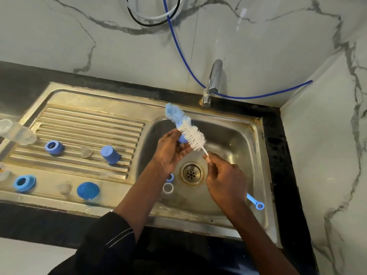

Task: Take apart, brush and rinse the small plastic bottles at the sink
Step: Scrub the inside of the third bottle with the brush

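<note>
**Over the sink basin (228, 135), brushing is going on**

The small blue bottle part (181, 139) is sitting in the left hand (168, 153), whose fingers are curling round it. The brush (193, 136) is lying against the part's right side. Its long axis is running from the right hand (224, 181), which is pinching the wire stem, up-left to the sponge tip. Other blue parts (110, 154) are waiting on the drainboard (89, 124).

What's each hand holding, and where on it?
Right hand grips the bottle brush by its thin stem, just below the bristles. Left hand holds a small blue bottle part; the grip spot is hidden.
</note>
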